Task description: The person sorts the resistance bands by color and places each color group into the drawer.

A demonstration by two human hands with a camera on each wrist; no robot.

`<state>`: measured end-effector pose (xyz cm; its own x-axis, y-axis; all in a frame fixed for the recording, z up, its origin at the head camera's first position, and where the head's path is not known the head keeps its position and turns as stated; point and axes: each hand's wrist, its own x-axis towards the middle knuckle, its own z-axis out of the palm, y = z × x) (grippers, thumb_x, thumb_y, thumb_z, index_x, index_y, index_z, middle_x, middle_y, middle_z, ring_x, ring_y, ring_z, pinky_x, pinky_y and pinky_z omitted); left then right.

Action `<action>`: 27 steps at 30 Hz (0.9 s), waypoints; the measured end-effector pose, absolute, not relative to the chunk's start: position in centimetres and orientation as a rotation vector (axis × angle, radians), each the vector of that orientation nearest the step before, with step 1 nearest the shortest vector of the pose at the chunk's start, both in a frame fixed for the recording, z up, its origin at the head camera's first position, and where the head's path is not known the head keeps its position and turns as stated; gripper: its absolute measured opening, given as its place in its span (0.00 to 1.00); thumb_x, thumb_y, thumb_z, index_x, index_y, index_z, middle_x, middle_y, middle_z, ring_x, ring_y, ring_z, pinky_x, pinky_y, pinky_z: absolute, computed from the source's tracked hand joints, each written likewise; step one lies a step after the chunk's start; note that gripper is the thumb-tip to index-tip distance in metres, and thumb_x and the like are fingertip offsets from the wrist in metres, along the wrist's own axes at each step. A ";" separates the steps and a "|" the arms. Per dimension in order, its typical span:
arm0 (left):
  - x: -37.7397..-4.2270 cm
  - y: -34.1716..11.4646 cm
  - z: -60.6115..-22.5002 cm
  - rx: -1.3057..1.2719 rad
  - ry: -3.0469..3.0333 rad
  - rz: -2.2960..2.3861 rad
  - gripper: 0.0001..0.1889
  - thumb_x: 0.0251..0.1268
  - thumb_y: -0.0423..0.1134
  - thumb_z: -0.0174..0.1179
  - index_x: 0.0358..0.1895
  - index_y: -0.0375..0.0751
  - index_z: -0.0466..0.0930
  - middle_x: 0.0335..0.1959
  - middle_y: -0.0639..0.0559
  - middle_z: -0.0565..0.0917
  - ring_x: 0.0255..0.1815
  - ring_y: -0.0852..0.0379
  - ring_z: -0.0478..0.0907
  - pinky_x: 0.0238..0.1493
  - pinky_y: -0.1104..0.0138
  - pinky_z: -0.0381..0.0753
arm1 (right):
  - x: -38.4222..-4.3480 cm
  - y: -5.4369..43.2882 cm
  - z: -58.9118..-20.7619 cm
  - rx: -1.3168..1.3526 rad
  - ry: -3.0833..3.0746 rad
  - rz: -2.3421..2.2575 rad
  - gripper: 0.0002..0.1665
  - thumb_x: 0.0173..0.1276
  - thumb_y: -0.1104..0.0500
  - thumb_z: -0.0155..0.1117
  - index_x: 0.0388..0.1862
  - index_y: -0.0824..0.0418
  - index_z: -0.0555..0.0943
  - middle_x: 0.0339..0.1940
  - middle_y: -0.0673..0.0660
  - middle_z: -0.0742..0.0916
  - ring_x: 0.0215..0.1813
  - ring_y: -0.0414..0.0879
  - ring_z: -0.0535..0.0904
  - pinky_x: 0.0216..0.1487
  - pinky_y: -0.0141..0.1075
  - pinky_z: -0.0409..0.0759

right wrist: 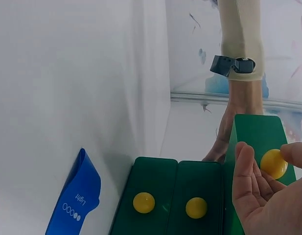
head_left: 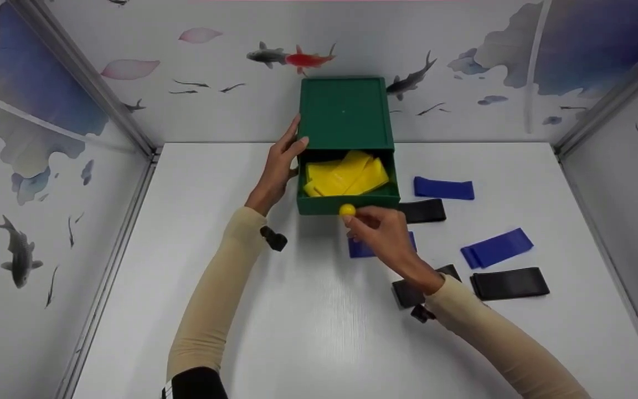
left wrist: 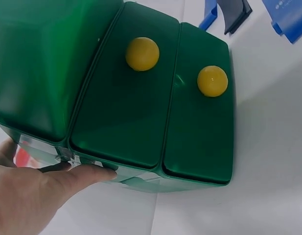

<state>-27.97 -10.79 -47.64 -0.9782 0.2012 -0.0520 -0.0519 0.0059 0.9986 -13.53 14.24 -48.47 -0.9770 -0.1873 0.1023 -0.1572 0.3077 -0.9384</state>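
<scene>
A green drawer cabinet [head_left: 345,111] stands at the back of the table. Its top drawer [head_left: 324,207] is pulled out, and folded yellow exercise bands [head_left: 346,174] lie inside. My right hand [head_left: 382,230] pinches that drawer's round yellow knob [right wrist: 274,164] between thumb and fingers. My left hand [head_left: 277,169] rests against the cabinet's left side with its fingers extended. The left wrist view shows this left hand [left wrist: 38,193] below two lower drawers, each with a yellow knob [left wrist: 142,54]; these drawers are shut.
Right of the cabinet lie blue bands [head_left: 443,188] and black bands [head_left: 510,284], folded flat. One blue band [head_left: 360,247] and one black band [head_left: 407,293] are partly under my right hand and wrist. Printed walls [head_left: 214,111] enclose the white table [head_left: 297,321].
</scene>
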 end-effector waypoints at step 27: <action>-27.9 -10.4 -47.3 0.088 2.034 2.185 0.34 0.84 0.56 0.57 0.88 0.74 0.60 0.94 0.61 0.54 0.92 0.47 0.56 0.82 0.26 0.62 | -19.7 13.8 -48.0 -0.323 2.456 -1.885 0.18 0.81 0.49 0.72 0.54 0.63 0.93 0.47 0.67 0.94 0.46 0.66 0.93 0.45 0.36 0.93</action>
<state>-27.90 -10.37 -47.29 -0.9863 0.1529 -0.0621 -0.0730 -0.0661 0.9951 -19.67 13.75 -48.04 -0.9781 -0.1808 0.1032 -0.1464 0.2451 -0.9584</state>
